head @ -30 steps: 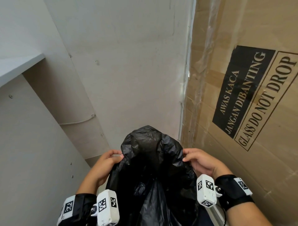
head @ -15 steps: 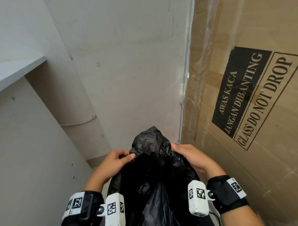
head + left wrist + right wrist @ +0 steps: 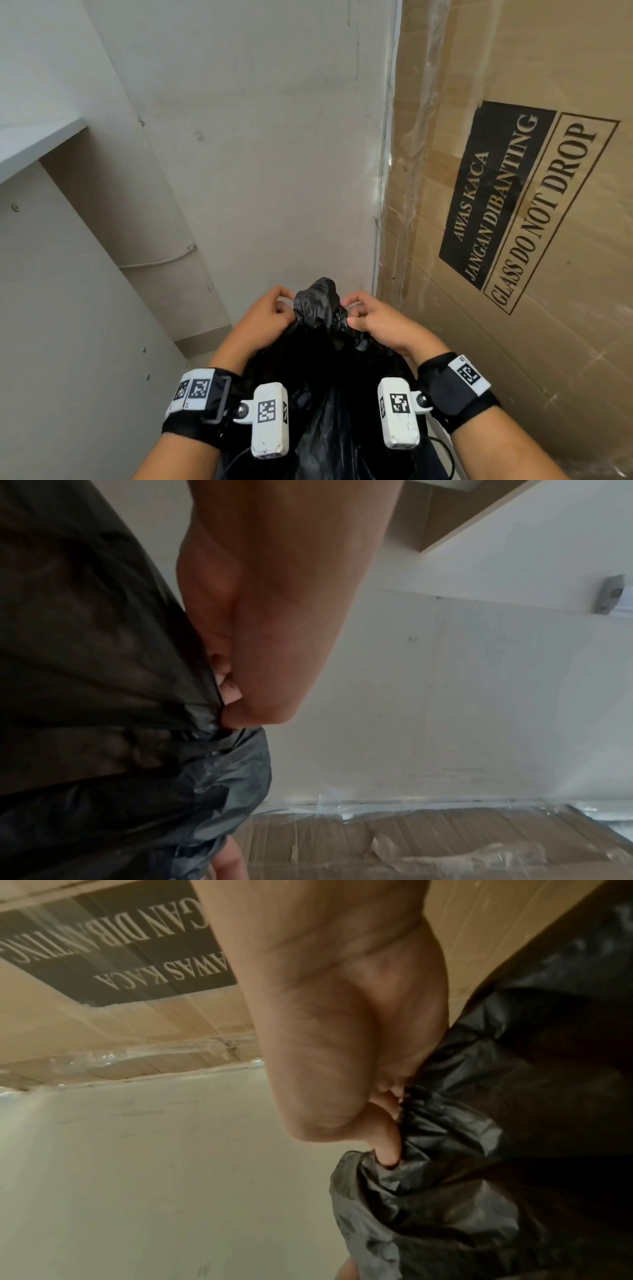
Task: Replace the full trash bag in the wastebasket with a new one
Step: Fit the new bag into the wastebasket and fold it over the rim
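A black trash bag (image 3: 320, 349) hangs low in the middle of the head view, its mouth gathered into a crumpled neck. My left hand (image 3: 274, 313) grips the neck from the left, and my right hand (image 3: 363, 317) grips it from the right, fingers curled into the plastic. In the left wrist view the curled fingers of my left hand (image 3: 226, 685) press into the bag (image 3: 103, 696). In the right wrist view my right hand (image 3: 383, 1123) digs into the bunched bag (image 3: 479, 1150). The wastebasket is hidden under the bag.
A tall cardboard box (image 3: 513, 205) printed "GLASS DO NOT DROP" stands close on the right. A pale wall (image 3: 257, 137) is straight ahead. A white shelf panel (image 3: 41, 137) and cabinet side close in on the left. A strip of floor (image 3: 198, 342) shows below.
Both hands have come together from the wide-open rim of the bag, gathering its mouth into a narrow bunched neck between them.
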